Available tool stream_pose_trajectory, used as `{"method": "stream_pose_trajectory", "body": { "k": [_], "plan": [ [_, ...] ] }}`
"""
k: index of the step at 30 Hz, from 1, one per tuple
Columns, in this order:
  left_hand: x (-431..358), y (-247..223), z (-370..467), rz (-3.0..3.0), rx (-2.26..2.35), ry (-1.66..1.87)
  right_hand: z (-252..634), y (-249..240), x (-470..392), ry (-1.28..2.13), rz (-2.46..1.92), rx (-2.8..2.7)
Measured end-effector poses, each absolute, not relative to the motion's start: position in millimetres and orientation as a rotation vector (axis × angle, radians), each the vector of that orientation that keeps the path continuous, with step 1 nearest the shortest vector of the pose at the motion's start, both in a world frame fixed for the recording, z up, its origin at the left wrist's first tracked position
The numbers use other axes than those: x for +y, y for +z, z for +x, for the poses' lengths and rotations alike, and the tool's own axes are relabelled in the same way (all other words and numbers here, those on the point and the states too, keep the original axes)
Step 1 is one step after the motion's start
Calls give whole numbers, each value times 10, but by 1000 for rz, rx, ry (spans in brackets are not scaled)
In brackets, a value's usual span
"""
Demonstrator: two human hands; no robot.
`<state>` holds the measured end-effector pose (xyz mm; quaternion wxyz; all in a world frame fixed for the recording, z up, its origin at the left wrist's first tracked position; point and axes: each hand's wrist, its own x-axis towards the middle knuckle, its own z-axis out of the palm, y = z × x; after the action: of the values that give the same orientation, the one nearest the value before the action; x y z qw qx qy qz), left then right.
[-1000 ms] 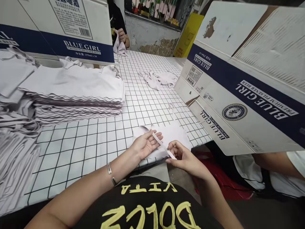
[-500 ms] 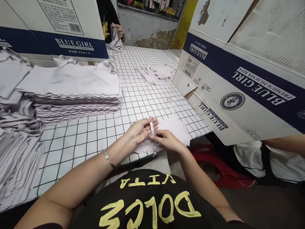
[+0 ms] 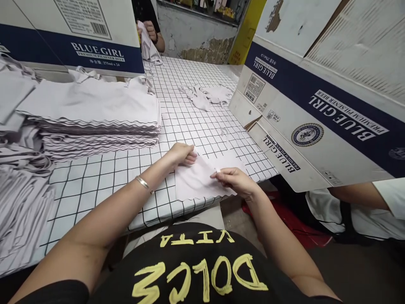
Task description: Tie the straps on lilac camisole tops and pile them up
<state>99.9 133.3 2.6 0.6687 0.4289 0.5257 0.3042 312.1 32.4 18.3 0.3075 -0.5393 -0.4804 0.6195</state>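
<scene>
A pale pinkish-white camisole (image 3: 198, 181) with a wavy hem lies at the front edge of the checked table (image 3: 104, 181). My left hand (image 3: 184, 154) is closed at its upper left corner, fingers curled in a pinch on the fabric. My right hand (image 3: 232, 179) pinches a small white bit, apparently a strap, over the camisole's right side. The exact grip of the left fingers is partly hidden. Just beyond the camisole a thin loose strap (image 3: 225, 134) rests on the cloth.
A tall stack of folded camisoles (image 3: 95, 103) stands at the left, with more piled garments (image 3: 23, 215) nearer me. Cardboard boxes rise at the left (image 3: 98, 52) and right (image 3: 308, 105). Loose white garments (image 3: 205, 96) lie farther back. Across the table, a person's hands (image 3: 151, 31) hold white fabric.
My hands have moved apart, the left up and leftward, the right to the right. The strap once stretched between them no longer spans the hands, and the camisole lies flatter.
</scene>
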Motion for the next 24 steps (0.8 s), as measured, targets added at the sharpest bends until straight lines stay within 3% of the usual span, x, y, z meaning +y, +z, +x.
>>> {"method": "stream_pose_trajectory", "body": {
  "k": [4,7,13,24],
  "plan": [
    [1057,14,977,1926,1412,579,3151,157,570,1625,-1351,-907],
    [887,-67,1017,2218,1412,423,3154,143,698,1625,-1296,-833],
    [877,-132,1063,2167,1413,361,3096,64,781,1505,-1316,-929],
    [864,-156,1103,2010,1390,496,2885,-168,774,1036,-1444,-1596]
  ]
}}
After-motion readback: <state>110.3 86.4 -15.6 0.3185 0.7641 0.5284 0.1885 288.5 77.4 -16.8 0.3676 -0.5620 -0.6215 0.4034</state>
